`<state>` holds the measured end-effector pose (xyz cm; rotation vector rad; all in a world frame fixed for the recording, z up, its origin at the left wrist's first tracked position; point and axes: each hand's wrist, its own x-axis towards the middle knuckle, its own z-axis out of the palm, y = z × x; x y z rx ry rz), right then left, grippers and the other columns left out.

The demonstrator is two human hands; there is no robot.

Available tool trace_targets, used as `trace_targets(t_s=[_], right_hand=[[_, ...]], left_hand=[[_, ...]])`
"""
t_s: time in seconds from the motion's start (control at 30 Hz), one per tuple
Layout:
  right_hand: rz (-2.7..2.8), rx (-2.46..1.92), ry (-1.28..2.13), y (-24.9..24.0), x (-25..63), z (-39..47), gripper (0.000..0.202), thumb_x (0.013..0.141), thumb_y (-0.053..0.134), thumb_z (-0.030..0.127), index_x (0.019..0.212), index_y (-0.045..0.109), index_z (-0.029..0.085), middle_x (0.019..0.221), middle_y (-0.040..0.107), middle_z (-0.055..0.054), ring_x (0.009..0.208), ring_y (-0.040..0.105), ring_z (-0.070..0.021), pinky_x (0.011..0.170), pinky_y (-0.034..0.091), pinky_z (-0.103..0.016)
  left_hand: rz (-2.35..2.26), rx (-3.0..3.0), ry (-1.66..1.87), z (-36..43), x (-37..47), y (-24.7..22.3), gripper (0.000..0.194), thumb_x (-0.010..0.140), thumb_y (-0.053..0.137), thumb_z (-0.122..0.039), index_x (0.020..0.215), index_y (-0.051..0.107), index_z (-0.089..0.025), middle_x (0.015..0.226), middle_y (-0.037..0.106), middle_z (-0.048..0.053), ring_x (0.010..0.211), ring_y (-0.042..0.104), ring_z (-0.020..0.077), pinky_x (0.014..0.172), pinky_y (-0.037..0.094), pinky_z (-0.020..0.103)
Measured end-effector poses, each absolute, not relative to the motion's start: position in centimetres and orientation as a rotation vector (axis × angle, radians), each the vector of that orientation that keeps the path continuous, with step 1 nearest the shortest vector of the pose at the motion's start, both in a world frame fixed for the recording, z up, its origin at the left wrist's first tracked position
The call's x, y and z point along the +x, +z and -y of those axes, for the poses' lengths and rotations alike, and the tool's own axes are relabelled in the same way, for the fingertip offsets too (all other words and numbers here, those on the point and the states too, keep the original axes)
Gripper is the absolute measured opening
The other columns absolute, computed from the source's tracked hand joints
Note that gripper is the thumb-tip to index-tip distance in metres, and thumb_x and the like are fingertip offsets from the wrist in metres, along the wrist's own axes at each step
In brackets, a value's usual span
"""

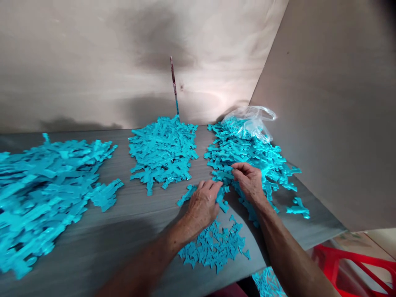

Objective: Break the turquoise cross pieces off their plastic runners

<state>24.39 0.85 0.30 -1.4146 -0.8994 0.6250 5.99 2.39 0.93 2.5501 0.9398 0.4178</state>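
Observation:
My left hand [204,202] rests low over the table, its fingers bent together on a flat turquoise piece [222,202] that sticks out beside the fingertips. My right hand [248,180] is at the near edge of the right pile [244,150] of similar long, notched pieces. Its thumb and forefinger are closed in a pinch at the end of one turquoise piece [225,176]; the exact grip is partly hidden. Another piece [186,195] lies left of my left hand. Small pointed turquoise scraps [216,245] are spread on the table just below both hands.
More turquoise pieces form a middle pile [162,150] and a large left pile [46,185]. A thin stained stick [173,82] stands upright behind the middle pile. A clear plastic bag [255,119] lies on the right pile. Wooden panels [324,103] enclose the back and right; a red plastic frame [355,268] stands below.

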Motion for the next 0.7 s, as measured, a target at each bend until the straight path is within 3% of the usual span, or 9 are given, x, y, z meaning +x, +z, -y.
trace_targets(t_s=[0.1,0.23,0.4,0.6,0.7], right_hand=[[0.908,-1.384,0.654,0.2,24.3,-0.7,0.015,0.07,0.068,0.029,0.08,0.071,0.017,0.063,0.061,0.003,0.055,0.047,-0.0111,0.054,0.038,-0.025],[0.952,-1.313,0.741,0.7,23.6,-0.3,0.012,0.071,0.069,0.028,0.078,0.072,0.018,0.061,0.06,0.003,0.055,0.047,-0.0105,0.054,0.038,-0.024],[1.032,-1.21,0.891,1.2,21.7,0.3,0.007,0.07,0.07,0.024,0.074,0.072,0.019,0.063,0.062,0.002,0.058,0.052,-0.0112,0.058,0.042,-0.024],[1.008,-1.076,1.132,0.9,19.2,1.0,0.009,0.073,0.073,0.023,0.082,0.073,0.02,0.079,0.074,-0.002,0.071,0.066,-0.0168,0.067,0.052,-0.029],[1.036,-1.075,1.156,1.7,18.4,1.0,0.01,0.07,0.078,0.023,0.078,0.074,0.019,0.069,0.072,0.0,0.061,0.063,-0.0135,0.06,0.05,-0.025]], left_hand=[[-0.93,2.3,0.6,-2.8,5.7,0.7,0.063,0.063,0.056,-0.002,0.124,0.06,-0.017,0.12,0.06,0.01,0.112,0.054,0.0272,0.099,0.046,0.042],[-0.908,1.541,0.731,-3.0,4.8,1.7,0.052,0.065,0.062,-0.008,0.116,0.062,-0.019,0.114,0.063,0.007,0.103,0.061,0.0245,0.088,0.052,0.039],[-0.671,0.769,0.763,-2.6,2.7,3.5,0.051,0.061,0.064,-0.003,0.109,0.065,-0.019,0.122,0.064,0.009,0.121,0.055,0.0287,0.096,0.05,0.044],[-0.643,0.526,0.751,-2.5,1.0,3.0,0.043,0.067,0.062,-0.002,0.107,0.069,-0.016,0.105,0.071,0.008,0.105,0.062,0.0218,0.1,0.048,0.044],[-0.682,0.55,0.781,-2.3,0.7,2.8,0.038,0.069,0.063,-0.001,0.104,0.07,-0.015,0.095,0.071,0.006,0.092,0.065,0.0174,0.097,0.051,0.041]])
